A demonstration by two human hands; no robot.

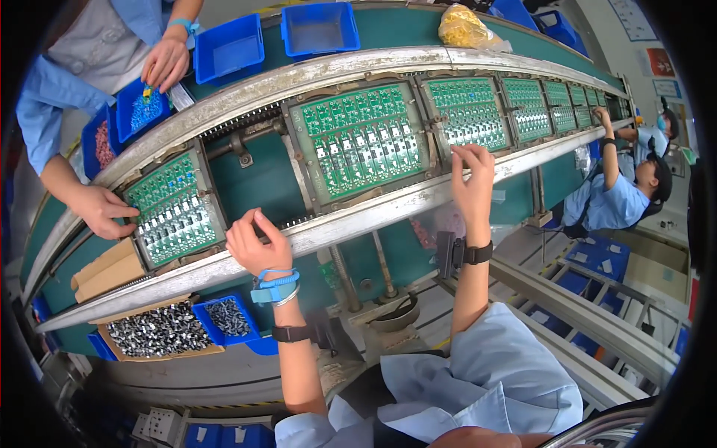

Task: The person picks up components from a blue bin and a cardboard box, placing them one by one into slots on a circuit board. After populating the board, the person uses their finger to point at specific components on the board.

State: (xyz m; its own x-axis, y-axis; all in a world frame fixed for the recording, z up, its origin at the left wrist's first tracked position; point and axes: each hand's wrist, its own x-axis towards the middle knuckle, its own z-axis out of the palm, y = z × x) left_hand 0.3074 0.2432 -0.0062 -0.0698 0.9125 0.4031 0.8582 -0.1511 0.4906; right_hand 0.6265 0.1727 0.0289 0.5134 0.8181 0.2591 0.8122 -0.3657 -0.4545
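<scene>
On the long curved metal belt line (351,216), right hand (472,179) pinching fingertips on the near edge of a green circuit board (469,112), left hand (255,245) curled, resting on the rail, holding nothing seen, steadying.

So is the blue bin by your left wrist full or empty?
Partly full: the blue bin holds a heap of small dark parts, below the left hand.

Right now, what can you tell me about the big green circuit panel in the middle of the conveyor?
The green circuit panel is a grid of small identical boards carrying white and dark parts. It lies flat in a grey metal carrier frame between the conveyor's two rails. No hand touches it; the person's right hand reaches the neighbouring panel beside it.
</scene>
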